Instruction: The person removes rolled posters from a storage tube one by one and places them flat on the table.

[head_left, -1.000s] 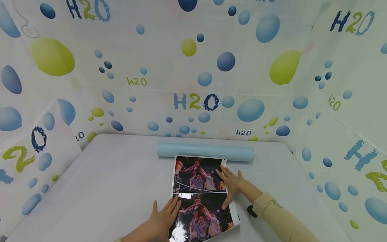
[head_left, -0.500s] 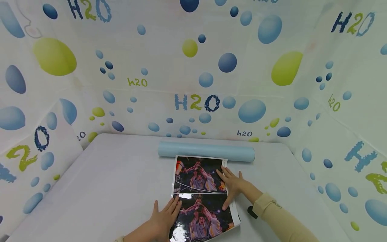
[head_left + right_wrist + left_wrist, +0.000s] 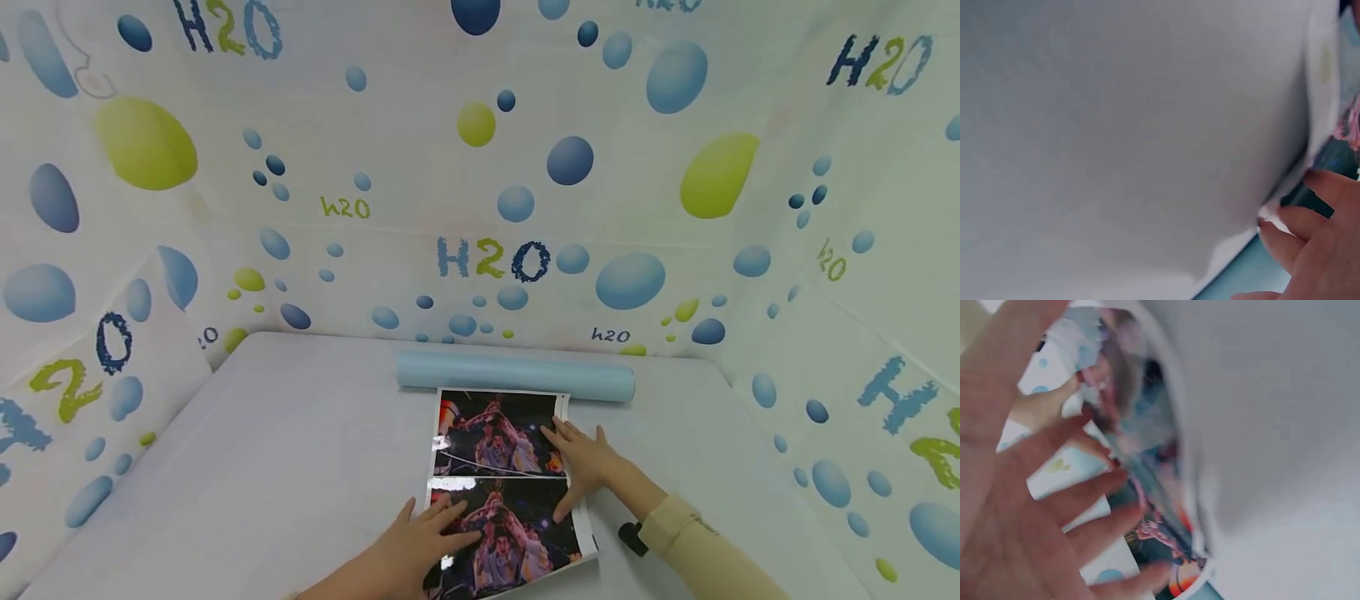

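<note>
A glossy sheet point(image 3: 525, 492) lies on the white table, printed with two dark pictures of people with raised arms, one above the other. Across its left edge reaches my left hand point(image 3: 420, 542), fingers spread over the lower picture. My right hand point(image 3: 588, 467) rests on the right edge, thumb and fingers apart along both pictures. The left wrist view shows the left fingers point(image 3: 1097, 531) stretched and blurred in front of the printed sheet point(image 3: 1147, 412). In the right wrist view, the right fingertips point(image 3: 1282, 228) touch the sheet's pale edge.
Behind the sheet's top edge a light blue roll point(image 3: 517, 375) lies crosswise on the table point(image 3: 300, 467). A small black object point(image 3: 632, 539) is beside the right cuff. A white curtain point(image 3: 397, 150) with blue and green drops surrounds the table.
My left hand has moved right from the sheet's left edge onto the lower picture, its fingers spreading. The right hand stays on the right edge. The head view has shifted slightly.
</note>
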`<state>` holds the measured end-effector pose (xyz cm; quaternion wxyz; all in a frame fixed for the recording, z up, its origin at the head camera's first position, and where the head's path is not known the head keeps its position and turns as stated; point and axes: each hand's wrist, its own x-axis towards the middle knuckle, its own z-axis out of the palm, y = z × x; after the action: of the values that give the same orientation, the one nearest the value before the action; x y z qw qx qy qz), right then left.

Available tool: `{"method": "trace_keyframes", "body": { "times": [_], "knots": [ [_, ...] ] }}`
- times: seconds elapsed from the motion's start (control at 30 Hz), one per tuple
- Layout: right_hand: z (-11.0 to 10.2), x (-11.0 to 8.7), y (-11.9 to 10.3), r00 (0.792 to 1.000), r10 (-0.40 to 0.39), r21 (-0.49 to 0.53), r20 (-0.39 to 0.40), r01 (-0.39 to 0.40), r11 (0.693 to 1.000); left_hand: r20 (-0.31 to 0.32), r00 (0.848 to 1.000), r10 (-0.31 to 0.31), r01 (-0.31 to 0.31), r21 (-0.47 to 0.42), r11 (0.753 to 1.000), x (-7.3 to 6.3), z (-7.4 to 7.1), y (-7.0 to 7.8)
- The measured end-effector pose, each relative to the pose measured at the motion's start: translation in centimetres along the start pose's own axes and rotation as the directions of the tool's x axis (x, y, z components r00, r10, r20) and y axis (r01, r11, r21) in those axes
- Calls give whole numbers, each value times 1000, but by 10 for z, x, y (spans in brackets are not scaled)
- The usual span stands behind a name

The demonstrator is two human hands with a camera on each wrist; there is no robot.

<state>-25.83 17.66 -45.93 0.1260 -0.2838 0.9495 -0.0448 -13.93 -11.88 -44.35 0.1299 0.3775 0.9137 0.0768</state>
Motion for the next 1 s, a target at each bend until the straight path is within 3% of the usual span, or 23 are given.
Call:
{"method": "trace_keyframes", "body": {
  "times": [0.1, 0.2, 0.27, 0.33, 0.43, 0.47, 0.63, 0.7, 0.87, 1.0],
  "knots": [
    [-3, -5, -1, 999, -33, 42, -18, 34, 999, 0, 997, 71, -71, -108, 992, 0, -5, 4],
    [-6, -10, -4, 998, -60, 71, -24, 62, 996, 13, 994, 109, -102, -265, 959, 0, -7, 8],
    [-7, -14, -6, 996, -80, 86, -31, 82, 993, 30, 992, 119, -98, -385, 918, -1, -6, 8],
    [-10, -18, -8, 993, -109, 99, -50, 114, 989, 37, 992, 117, -82, -514, 854, -2, -6, 6],
    [-14, -25, -13, 983, -167, 156, -72, 177, 972, -19, 990, 136, -122, -588, 799, -3, -6, 1],
    [-16, -27, -14, 979, -190, 192, -79, 202, 960, -47, 988, 144, -144, -586, 797, -3, -7, 0],
    [-22, -42, -24, 944, -312, 402, -104, 327, 855, -163, 973, 166, -223, -449, 865, 4, -11, -6],
    [-22, -47, -28, 931, -347, 464, -110, 357, 811, -166, 975, 149, -209, -446, 870, 6, -12, -9],
    [-17, -55, -34, 900, -417, 535, -130, 418, 734, -152, 984, 91, -153, -467, 871, 12, -13, -11],
    [-13, -58, -35, 896, -420, 594, -146, 419, 687, -159, 986, 59, -128, -471, 873, 14, -12, -12]
  ]
}}
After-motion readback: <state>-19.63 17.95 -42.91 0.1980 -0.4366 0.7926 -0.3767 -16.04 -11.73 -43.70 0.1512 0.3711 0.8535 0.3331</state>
